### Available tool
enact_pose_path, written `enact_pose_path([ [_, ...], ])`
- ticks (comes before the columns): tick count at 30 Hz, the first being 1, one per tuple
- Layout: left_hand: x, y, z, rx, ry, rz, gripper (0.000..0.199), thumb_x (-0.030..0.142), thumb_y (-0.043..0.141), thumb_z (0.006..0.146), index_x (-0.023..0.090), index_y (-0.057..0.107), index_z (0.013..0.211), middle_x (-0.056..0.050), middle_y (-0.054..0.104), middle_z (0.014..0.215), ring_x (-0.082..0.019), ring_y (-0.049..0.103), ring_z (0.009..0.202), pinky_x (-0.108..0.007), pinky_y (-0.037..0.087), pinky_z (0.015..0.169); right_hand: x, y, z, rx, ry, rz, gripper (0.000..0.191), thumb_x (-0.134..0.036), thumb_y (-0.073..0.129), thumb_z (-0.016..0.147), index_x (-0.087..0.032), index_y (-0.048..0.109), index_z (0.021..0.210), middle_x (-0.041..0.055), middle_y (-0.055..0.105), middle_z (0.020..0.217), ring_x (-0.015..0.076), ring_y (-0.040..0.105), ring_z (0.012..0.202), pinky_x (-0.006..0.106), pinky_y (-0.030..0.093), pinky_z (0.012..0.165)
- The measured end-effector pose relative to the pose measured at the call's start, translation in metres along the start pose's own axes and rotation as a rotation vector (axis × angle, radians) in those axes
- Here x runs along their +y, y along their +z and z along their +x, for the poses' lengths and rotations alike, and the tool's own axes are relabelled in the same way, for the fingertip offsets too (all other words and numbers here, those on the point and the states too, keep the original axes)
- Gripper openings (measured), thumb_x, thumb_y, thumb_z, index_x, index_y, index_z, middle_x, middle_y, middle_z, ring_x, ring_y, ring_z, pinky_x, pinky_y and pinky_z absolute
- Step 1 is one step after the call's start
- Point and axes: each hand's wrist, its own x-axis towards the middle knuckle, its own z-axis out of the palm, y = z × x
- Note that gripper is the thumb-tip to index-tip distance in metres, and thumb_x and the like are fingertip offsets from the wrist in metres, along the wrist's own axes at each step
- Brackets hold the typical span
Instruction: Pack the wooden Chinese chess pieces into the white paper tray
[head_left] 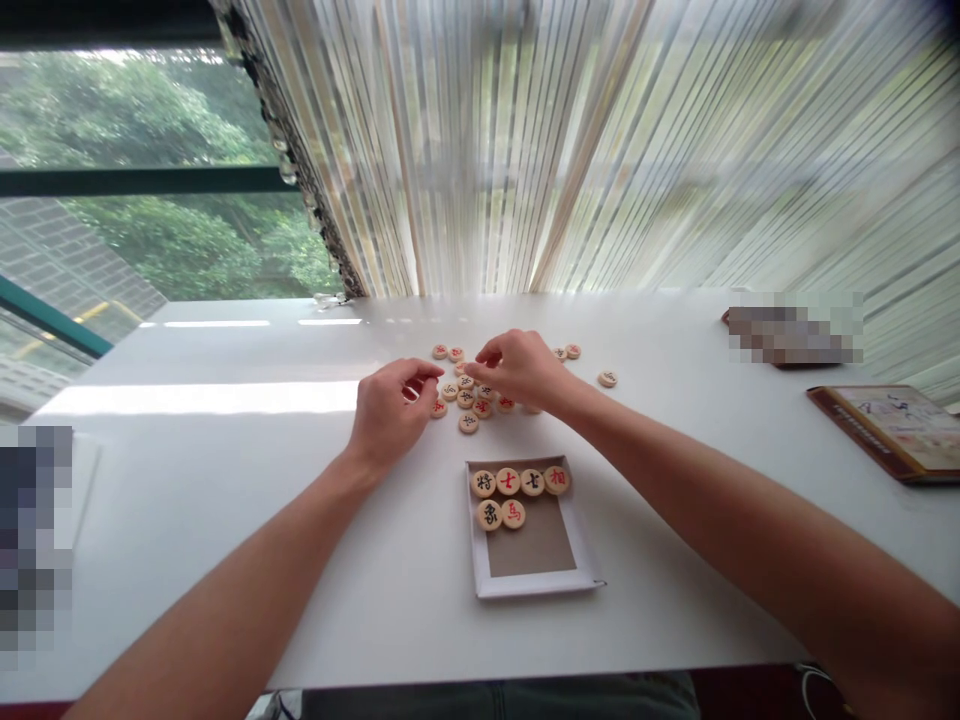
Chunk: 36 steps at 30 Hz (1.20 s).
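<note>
Several round wooden xiangqi pieces (466, 398) with red or black characters lie in a loose cluster on the white table. At the cluster's left edge is my left hand (394, 405), its fingers curled and its thumb near the fingertips. A reddish patch shows between those fingers, but what they hold is unclear. My right hand (521, 365) reaches over the cluster from the right, fingers bent, thumb and forefinger apart beside a red-marked piece (462, 369). Closer to me sits a shallow white box (536, 582) with four pieces in its back row and two, a black and a red piece (513, 515), in front.
A stray piece (607, 379) lies right of the cluster. Farther right are a brown-edged board or box (892, 430) and a partly blurred flat thing (795, 335). String curtains (480, 150) and a window border the table's far edge (637, 295).
</note>
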Motion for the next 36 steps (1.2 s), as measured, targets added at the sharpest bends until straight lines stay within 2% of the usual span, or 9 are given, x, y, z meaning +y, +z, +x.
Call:
enact_pose_path([
  [4,0.002,0.000,0.000,-0.005,0.014,0.009,0.020,0.022,0.062,0.089,0.018,0.081,0.094,-0.003,0.081,0.086,-0.016,0.071,0.068,-0.026,0.057,0.068,-0.007,0.011,0.016,-0.029,0.032,-0.062,0.027,-0.037,0.075,0.089,-0.015,0.077,0.074,0.0124,0.074,0.071,0.0221,0.063,0.067,0.033,0.042,0.061],
  [10,0.001,0.000,0.000,-0.003,0.023,0.015,0.020,0.023,0.062,0.090,0.018,0.081,0.094,-0.004,0.082,0.087,-0.016,0.071,0.068,-0.026,0.057,0.068,-0.009,0.015,0.028,-0.072,0.036,-0.069,0.019,-0.029,0.078,0.085,-0.017,0.073,0.071,0.0097,0.072,0.068,0.0206,0.062,0.067,0.031,0.042,0.060],
  [15,0.002,0.000,0.000,-0.005,0.032,0.016,0.020,0.022,0.062,0.090,0.018,0.082,0.095,-0.004,0.081,0.087,-0.016,0.071,0.068,-0.026,0.057,0.068,-0.004,0.018,0.030,-0.055,0.006,-0.008,0.008,-0.021,0.079,0.082,-0.015,0.074,0.079,0.0108,0.077,0.079,0.0212,0.065,0.074,0.031,0.044,0.064],
  [18,0.002,0.000,-0.001,-0.006,0.037,0.011,0.020,0.022,0.062,0.090,0.017,0.081,0.095,-0.004,0.081,0.088,-0.016,0.070,0.068,-0.027,0.057,0.068,-0.003,0.012,0.025,-0.013,-0.011,0.057,0.005,-0.019,0.078,0.084,-0.014,0.076,0.084,0.0086,0.077,0.080,0.0193,0.065,0.075,0.030,0.045,0.067],
  [22,0.003,0.000,-0.001,-0.010,0.043,-0.006,0.020,0.022,0.062,0.090,0.017,0.081,0.095,-0.005,0.082,0.090,-0.016,0.071,0.069,-0.027,0.057,0.068,0.003,-0.008,0.005,0.053,-0.005,0.206,0.011,-0.022,0.079,0.086,-0.015,0.081,0.095,0.0064,0.077,0.081,0.0185,0.068,0.076,0.032,0.050,0.071],
  [27,0.012,-0.001,-0.005,-0.027,0.052,-0.056,0.017,0.025,0.065,0.092,0.017,0.080,0.096,-0.005,0.081,0.090,-0.017,0.073,0.071,-0.026,0.058,0.065,0.019,-0.031,-0.043,0.041,0.074,0.483,0.023,-0.035,0.085,0.085,-0.015,0.082,0.096,0.0091,0.080,0.081,0.0226,0.075,0.075,0.034,0.058,0.066],
  [30,0.023,0.000,-0.011,-0.071,0.080,-0.141,0.016,0.027,0.069,0.092,0.018,0.080,0.098,-0.006,0.081,0.091,-0.017,0.074,0.075,-0.027,0.060,0.067,0.027,-0.031,-0.071,0.010,0.121,0.662,0.039,-0.048,0.088,0.082,-0.014,0.080,0.099,0.0121,0.082,0.087,0.0246,0.079,0.081,0.039,0.065,0.075],
  [33,0.035,0.001,-0.018,-0.136,0.110,-0.249,0.016,0.027,0.072,0.092,0.018,0.079,0.104,-0.006,0.081,0.094,-0.018,0.075,0.079,-0.029,0.062,0.072,0.030,-0.025,-0.088,-0.067,0.261,1.058,0.041,-0.041,0.099,0.070,-0.016,0.082,0.096,0.0102,0.083,0.095,0.0242,0.080,0.088,0.042,0.066,0.088],
  [36,0.044,0.001,-0.025,-0.200,0.138,-0.305,0.018,0.027,0.075,0.092,0.017,0.078,0.107,-0.007,0.080,0.097,-0.017,0.074,0.080,-0.030,0.063,0.075,0.026,-0.021,-0.096,-0.124,0.299,1.207,0.036,-0.034,0.101,0.069,-0.017,0.083,0.096,0.0071,0.082,0.098,0.0216,0.080,0.090,0.039,0.065,0.091],
])
